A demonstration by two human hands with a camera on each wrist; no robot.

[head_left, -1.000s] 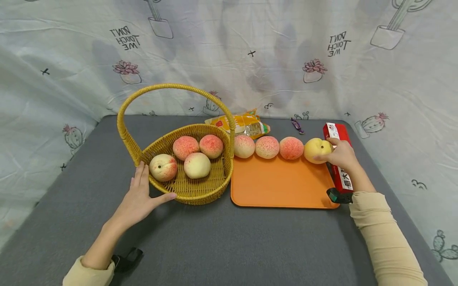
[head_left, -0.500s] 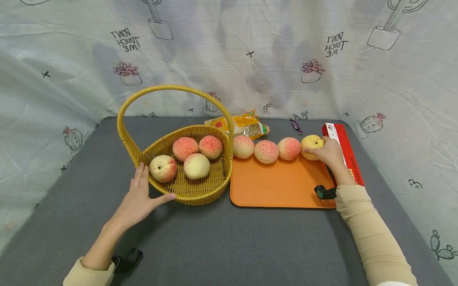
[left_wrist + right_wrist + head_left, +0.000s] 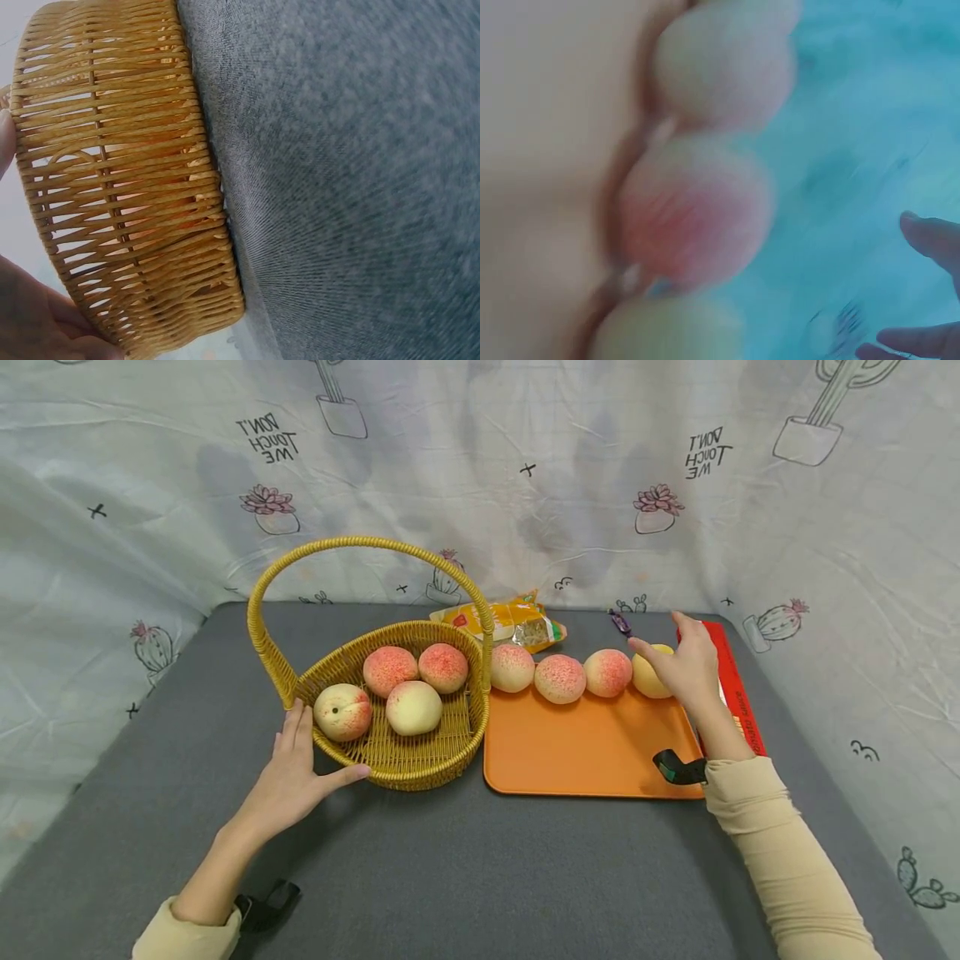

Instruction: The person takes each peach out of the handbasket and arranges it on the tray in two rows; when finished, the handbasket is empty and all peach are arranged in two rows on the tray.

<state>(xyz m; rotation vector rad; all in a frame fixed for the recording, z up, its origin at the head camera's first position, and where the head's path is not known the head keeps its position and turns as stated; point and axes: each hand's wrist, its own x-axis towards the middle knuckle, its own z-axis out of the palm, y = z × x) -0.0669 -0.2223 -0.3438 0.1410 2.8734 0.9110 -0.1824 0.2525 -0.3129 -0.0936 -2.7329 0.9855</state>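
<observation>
My left hand [image 3: 288,785] rests against the near left side of a wicker basket [image 3: 420,774], its fingers straight at the handle's base and its thumb along the rim. Several peaches [image 3: 414,707] lie in the basket. In the left wrist view, fingers [image 3: 37,315] touch the woven wall. My right hand [image 3: 693,668] hovers at the far right of an orange tray [image 3: 585,747], thumb and fingers spread and holding nothing. Just left of it, partly hidden, is a yellow peach [image 3: 649,677]. It ends a row of peaches [image 3: 560,679] along the tray's back edge, blurred in the right wrist view.
A red box [image 3: 735,685] lies along the tray's right side, partly behind the right arm. Behind the tray are an orange snack packet [image 3: 517,620] and a purple wrapped candy [image 3: 620,622]. A printed curtain [image 3: 480,468] hangs behind the grey table [image 3: 480,868].
My right hand moved the yellow peach slightly left, then let go and lifted. Two other peaches in the row shifted, and the red box turned a little. The left hand stayed at the basket.
</observation>
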